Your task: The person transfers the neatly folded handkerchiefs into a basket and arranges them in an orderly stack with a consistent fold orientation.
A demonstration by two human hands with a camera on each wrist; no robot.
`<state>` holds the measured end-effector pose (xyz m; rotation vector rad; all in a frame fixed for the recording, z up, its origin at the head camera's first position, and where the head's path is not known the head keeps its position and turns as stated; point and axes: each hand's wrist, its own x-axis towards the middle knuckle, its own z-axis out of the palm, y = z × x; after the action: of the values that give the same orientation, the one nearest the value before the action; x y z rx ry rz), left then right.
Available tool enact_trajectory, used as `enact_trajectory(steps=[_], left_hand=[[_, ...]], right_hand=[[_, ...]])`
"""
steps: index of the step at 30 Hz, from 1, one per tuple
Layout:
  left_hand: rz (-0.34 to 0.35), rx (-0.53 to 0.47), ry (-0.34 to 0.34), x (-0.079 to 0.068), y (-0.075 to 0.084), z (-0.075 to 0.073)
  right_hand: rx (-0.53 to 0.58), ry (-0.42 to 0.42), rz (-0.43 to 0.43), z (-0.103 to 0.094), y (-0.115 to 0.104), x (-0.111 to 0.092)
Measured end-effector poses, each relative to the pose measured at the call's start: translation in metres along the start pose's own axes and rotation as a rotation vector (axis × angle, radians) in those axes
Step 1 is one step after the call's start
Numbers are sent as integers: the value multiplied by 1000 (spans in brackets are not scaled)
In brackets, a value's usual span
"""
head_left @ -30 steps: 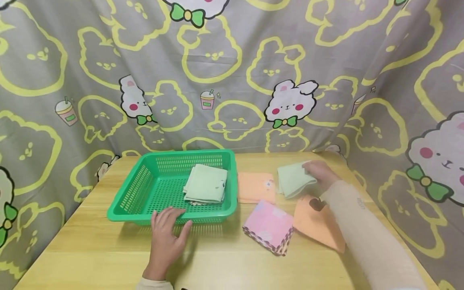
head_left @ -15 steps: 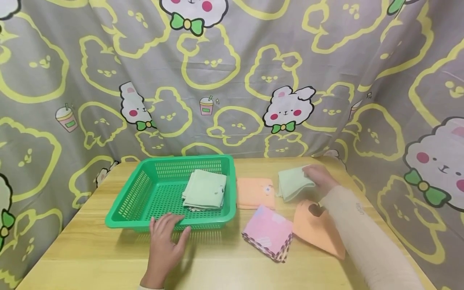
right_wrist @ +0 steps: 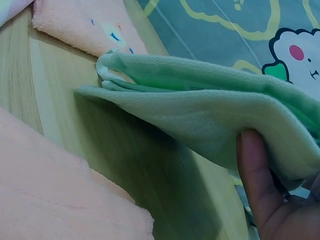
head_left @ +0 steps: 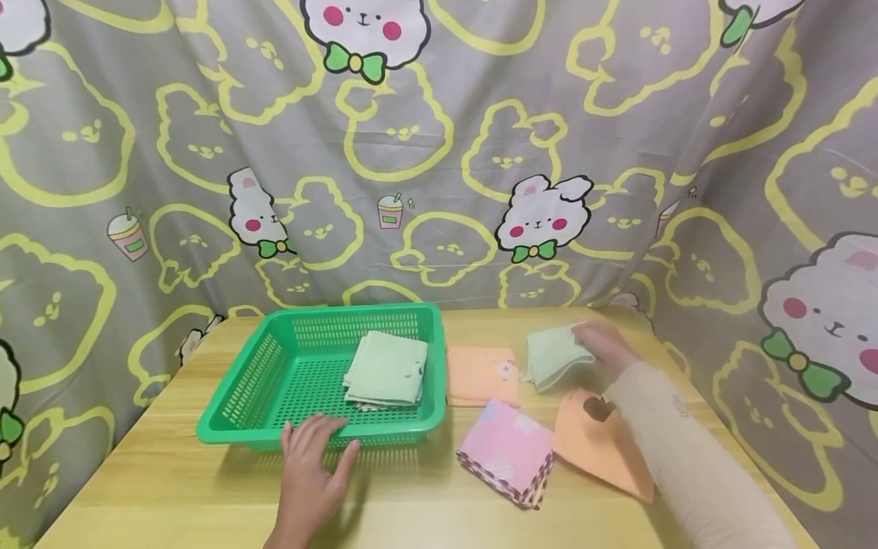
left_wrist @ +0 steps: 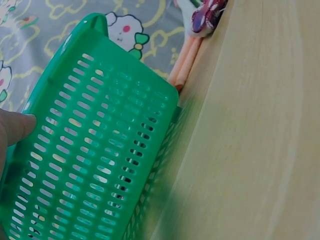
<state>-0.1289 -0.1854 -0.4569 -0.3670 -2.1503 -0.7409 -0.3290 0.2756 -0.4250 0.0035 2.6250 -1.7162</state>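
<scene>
My right hand (head_left: 607, 347) pinches the edge of a folded pale green towel (head_left: 557, 358) at the right of the table. In the right wrist view the thumb (right_wrist: 257, 170) presses that towel's underside, and its near end is lifted off the wood. My left hand (head_left: 312, 469) rests its fingers on the front rim of a green plastic basket (head_left: 315, 437), the thumb held apart. A finger (left_wrist: 20, 125) touches this rim in the left wrist view. Inside the basket, at its right, lies another folded pale green towel (head_left: 387, 370), with a checked edge showing below.
A folded orange towel (head_left: 482, 376) lies just right of the basket. In front of it is a pink towel (head_left: 507, 446) with checked edges. An orange towel with a brown patch (head_left: 597, 442) lies partly under the right forearm. A patterned curtain (head_left: 439, 152) hangs behind the table.
The head view has tilted up a little, so the table sits lower in it. The right hand keeps its hold on the green towel, and the left hand stays at the basket's rim.
</scene>
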Motion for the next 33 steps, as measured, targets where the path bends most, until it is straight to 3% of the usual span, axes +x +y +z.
enact_trajectory(steps=[16, 24, 33], left_hand=[[19, -41, 35, -1, -3, 5], [1, -39, 50, -1, -2, 4], [24, -27, 64, 1, 0, 1]], right_hand=[[124, -40, 11, 0, -15, -7], [271, -22, 96, 2, -18, -7], [258, -12, 70, 0, -23, -6]])
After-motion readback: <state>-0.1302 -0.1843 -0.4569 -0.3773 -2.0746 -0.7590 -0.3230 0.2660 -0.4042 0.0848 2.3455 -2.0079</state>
